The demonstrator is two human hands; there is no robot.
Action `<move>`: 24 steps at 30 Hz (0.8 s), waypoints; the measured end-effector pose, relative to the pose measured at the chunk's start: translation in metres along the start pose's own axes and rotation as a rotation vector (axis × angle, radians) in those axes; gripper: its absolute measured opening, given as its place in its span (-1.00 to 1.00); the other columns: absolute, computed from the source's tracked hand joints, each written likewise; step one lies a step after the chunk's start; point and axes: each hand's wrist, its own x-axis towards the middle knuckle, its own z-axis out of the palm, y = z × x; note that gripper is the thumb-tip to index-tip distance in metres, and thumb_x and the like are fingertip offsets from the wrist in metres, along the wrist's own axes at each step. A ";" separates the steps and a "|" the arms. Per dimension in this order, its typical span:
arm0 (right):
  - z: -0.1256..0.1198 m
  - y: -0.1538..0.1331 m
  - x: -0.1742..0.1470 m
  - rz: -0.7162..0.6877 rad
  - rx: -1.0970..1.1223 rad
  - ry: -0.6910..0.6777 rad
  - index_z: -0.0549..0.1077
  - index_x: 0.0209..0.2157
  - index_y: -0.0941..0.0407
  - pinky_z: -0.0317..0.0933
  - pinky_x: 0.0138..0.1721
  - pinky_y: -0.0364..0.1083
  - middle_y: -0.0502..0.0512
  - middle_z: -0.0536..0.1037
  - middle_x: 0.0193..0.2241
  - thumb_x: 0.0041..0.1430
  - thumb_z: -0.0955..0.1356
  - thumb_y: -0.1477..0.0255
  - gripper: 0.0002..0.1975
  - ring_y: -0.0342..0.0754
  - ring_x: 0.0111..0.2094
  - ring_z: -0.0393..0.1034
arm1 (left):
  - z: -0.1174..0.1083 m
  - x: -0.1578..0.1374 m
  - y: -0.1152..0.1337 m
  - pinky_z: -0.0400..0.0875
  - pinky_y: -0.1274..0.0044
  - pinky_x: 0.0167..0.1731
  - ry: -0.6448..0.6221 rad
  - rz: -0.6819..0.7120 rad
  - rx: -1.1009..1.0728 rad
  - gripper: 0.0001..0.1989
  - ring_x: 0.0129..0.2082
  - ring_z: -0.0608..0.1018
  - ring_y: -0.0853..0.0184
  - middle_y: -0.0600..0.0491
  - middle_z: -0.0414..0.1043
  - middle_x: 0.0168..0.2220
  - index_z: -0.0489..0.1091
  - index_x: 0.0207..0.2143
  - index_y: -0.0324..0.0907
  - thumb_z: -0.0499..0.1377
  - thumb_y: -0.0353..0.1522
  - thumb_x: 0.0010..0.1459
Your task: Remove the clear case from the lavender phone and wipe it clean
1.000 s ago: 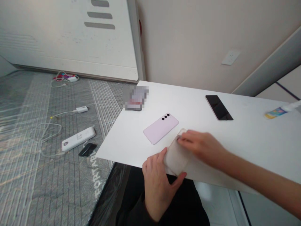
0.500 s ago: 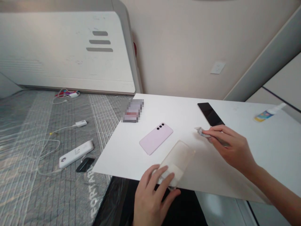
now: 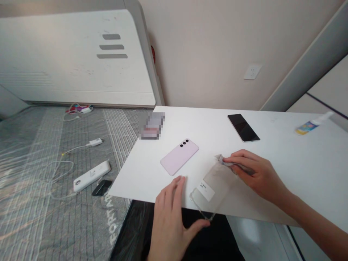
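Observation:
My left hand (image 3: 171, 219) is open at the table's front edge, fingers stretched out and thumb spread to the near corner of a clear phone case (image 3: 221, 185). The case lies tilted across the front of the table and bears a white label (image 3: 206, 190) with dark print. My right hand (image 3: 257, 172) pinches a crumpled light-grey cloth (image 3: 220, 159) at the far end of the case. A pale lilac phone (image 3: 179, 157) with three dark lenses lies back up, beyond my left hand.
A dark-screened phone (image 3: 243, 127) lies behind my right hand. To the right is a spray bottle (image 3: 312, 124) on its side. A blurred-out box (image 3: 153, 126) is at the table's far left corner. On the bed are a white power bank (image 3: 91, 176), a charger (image 3: 95, 142) and cables.
My left fingers have come off the case and spread to its left. The case has shifted right and turned. My right hand has moved left and nearer with the cloth, to the case.

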 end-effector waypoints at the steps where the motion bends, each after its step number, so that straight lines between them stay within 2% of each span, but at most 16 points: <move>1: 0.007 0.000 -0.002 -0.012 -0.027 -0.043 0.54 0.00 0.02 0.37 -0.14 -0.10 0.04 0.54 -0.09 0.37 0.31 0.55 -0.73 -0.07 -0.13 0.49 | 0.001 -0.004 0.003 0.34 0.22 0.11 -0.023 0.013 0.003 0.02 0.14 0.42 -0.02 -0.19 0.36 0.22 0.11 0.36 -0.22 0.31 0.16 0.04; 2: 0.015 -0.002 -0.005 -0.028 -0.069 -0.065 0.54 0.01 0.04 0.37 -0.13 -0.08 0.07 0.54 -0.09 0.38 0.30 0.55 -0.72 -0.04 -0.13 0.49 | 0.004 -0.007 0.007 0.30 0.22 0.14 -0.032 0.020 0.005 0.04 0.14 0.41 -0.02 -0.18 0.36 0.21 0.09 0.37 -0.23 0.34 0.14 0.02; 5: 0.039 -0.021 -0.016 -0.075 -0.189 -0.048 0.52 0.04 0.13 0.39 -0.16 -0.02 0.17 0.55 -0.10 0.38 0.26 0.57 -0.71 0.02 -0.14 0.48 | 0.015 -0.012 0.015 0.23 0.23 0.16 0.007 0.002 -0.003 -0.09 0.10 0.42 0.04 -0.15 0.42 0.15 0.08 0.37 -0.25 0.34 -0.04 0.14; 8: 0.050 -0.046 -0.024 -0.196 -0.090 -0.177 0.52 0.01 0.11 0.37 -0.28 -0.07 0.13 0.56 -0.19 0.40 0.23 0.58 -0.70 -0.02 -0.25 0.47 | 0.026 -0.011 0.017 0.24 0.27 0.11 0.059 -0.019 -0.040 -0.18 0.04 0.44 0.09 -0.13 0.44 0.10 0.07 0.37 -0.28 0.28 -0.11 0.22; 10: 0.048 -0.051 -0.024 -0.280 -0.081 -0.243 0.54 -0.02 0.08 0.36 -0.31 -0.07 0.10 0.56 -0.23 0.40 0.23 0.57 -0.71 -0.03 -0.29 0.45 | 0.028 -0.010 0.017 0.24 0.28 0.09 0.067 -0.033 -0.062 -0.19 0.03 0.44 0.10 -0.13 0.44 0.11 0.07 0.36 -0.28 0.28 -0.09 0.23; 11: 0.045 -0.050 -0.023 -0.284 -0.137 -0.226 0.54 -0.04 0.08 0.36 -0.29 -0.05 0.12 0.56 -0.23 0.40 0.23 0.58 -0.71 -0.01 -0.28 0.45 | 0.029 -0.009 0.016 0.25 0.29 0.09 0.067 -0.039 -0.070 -0.19 0.03 0.43 0.11 -0.13 0.43 0.13 0.07 0.36 -0.28 0.28 -0.09 0.23; 14: 0.037 -0.041 -0.022 -0.166 -0.349 -0.089 0.55 -0.03 0.18 0.37 -0.22 -0.03 0.22 0.56 -0.17 0.39 0.21 0.61 -0.69 0.02 -0.21 0.45 | 0.028 -0.009 0.017 0.25 0.29 0.08 0.076 -0.060 -0.078 -0.18 0.03 0.42 0.09 -0.13 0.42 0.15 0.08 0.34 -0.26 0.30 -0.07 0.20; 15: 0.036 -0.039 -0.022 -0.214 -0.353 -0.098 0.54 -0.02 0.18 0.37 -0.23 -0.04 0.22 0.56 -0.17 0.41 0.21 0.59 -0.70 0.01 -0.22 0.45 | 0.028 -0.009 0.018 0.25 0.29 0.08 0.082 -0.063 -0.082 -0.19 0.03 0.42 0.10 -0.12 0.42 0.14 0.08 0.35 -0.26 0.30 -0.08 0.21; 18: 0.035 -0.037 -0.027 -0.409 -0.257 -0.242 0.53 0.01 0.10 0.33 -0.33 -0.09 0.12 0.56 -0.24 0.43 0.27 0.49 -0.76 -0.05 -0.32 0.42 | 0.029 -0.009 0.019 0.24 0.29 0.08 0.095 -0.061 -0.084 -0.19 0.02 0.42 0.11 -0.13 0.43 0.12 0.06 0.36 -0.27 0.27 -0.07 0.24; 22: 0.032 -0.035 -0.032 -0.265 -0.431 -0.053 0.53 -0.01 0.17 0.34 -0.27 -0.06 0.22 0.56 -0.18 0.44 0.21 0.56 -0.71 0.00 -0.25 0.44 | 0.031 -0.009 0.018 0.24 0.28 0.08 0.096 -0.062 -0.052 -0.17 0.03 0.42 0.09 -0.13 0.43 0.11 0.08 0.35 -0.28 0.26 -0.01 0.22; 24: 0.031 -0.034 -0.033 -0.334 -0.358 -0.148 0.52 0.01 0.18 0.34 -0.30 -0.08 0.19 0.56 -0.21 0.44 0.23 0.53 -0.73 -0.02 -0.29 0.43 | 0.032 -0.009 0.018 0.24 0.28 0.08 0.099 -0.053 -0.044 -0.19 0.03 0.43 0.09 -0.13 0.43 0.12 0.08 0.35 -0.27 0.24 -0.01 0.25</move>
